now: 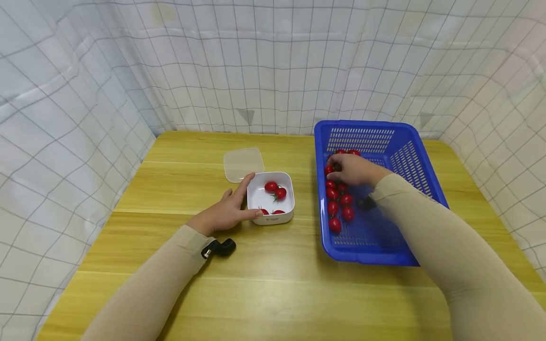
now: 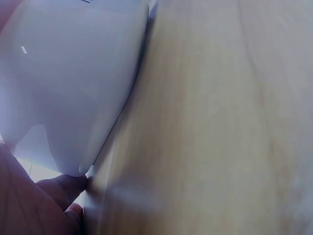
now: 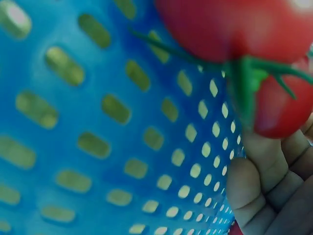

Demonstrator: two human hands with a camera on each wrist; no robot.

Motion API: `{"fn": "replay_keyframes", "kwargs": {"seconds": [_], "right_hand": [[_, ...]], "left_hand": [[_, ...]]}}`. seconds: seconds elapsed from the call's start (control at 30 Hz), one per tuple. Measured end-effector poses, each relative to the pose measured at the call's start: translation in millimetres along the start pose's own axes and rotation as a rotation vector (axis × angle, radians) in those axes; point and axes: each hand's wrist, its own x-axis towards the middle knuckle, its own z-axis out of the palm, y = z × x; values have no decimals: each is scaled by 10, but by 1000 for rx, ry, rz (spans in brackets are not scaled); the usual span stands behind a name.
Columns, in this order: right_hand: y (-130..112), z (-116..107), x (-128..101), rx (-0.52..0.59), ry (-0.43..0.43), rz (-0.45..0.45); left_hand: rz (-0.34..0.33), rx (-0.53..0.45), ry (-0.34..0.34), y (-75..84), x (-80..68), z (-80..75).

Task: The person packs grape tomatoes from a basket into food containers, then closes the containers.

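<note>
A white square container (image 1: 273, 217) sits mid-table with several cherry tomatoes (image 1: 275, 190) in it. My left hand (image 1: 239, 203) rests against its front left corner, fingers straight along the side and thumb along the front; the left wrist view shows the white wall (image 2: 73, 73) and a fingertip (image 2: 58, 191) at its base. My right hand (image 1: 341, 171) reaches into the blue basket (image 1: 384, 246), fingers curled over a row of tomatoes (image 1: 337, 208). In the right wrist view a tomato (image 3: 279, 107) lies against my curled fingers (image 3: 254, 186), with another tomato (image 3: 234, 24) close above.
A translucent lid (image 1: 243, 163) lies flat just behind the container. The wooden table (image 1: 273, 284) is walled on three sides by a white gridded cloth (image 1: 273, 61). The basket floor (image 3: 98, 122) is perforated.
</note>
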Motion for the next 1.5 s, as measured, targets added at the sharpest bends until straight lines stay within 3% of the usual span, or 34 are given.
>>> {"fn": "replay_keyframes", "kwargs": {"seconds": [0.43, 0.73, 1.17, 1.33, 1.5], "right_hand": [[-44, -79, -10, -61, -45, -86], [-110, -167, -35, -92, -111, -36], [-310, -504, -222, -8, 30, -99], [-526, -588, -305, 13, 74, -141], [-833, -522, -330, 35, 43, -216]], "left_hand": [[10, 14, -22, -8, 18, -18], [11, 11, -21, -11, 18, -18], [-11, 14, -29, -1, 19, -24], [-17, 22, -28, 7, 13, -24], [-30, 19, -26, 33, 3, -23]]}}
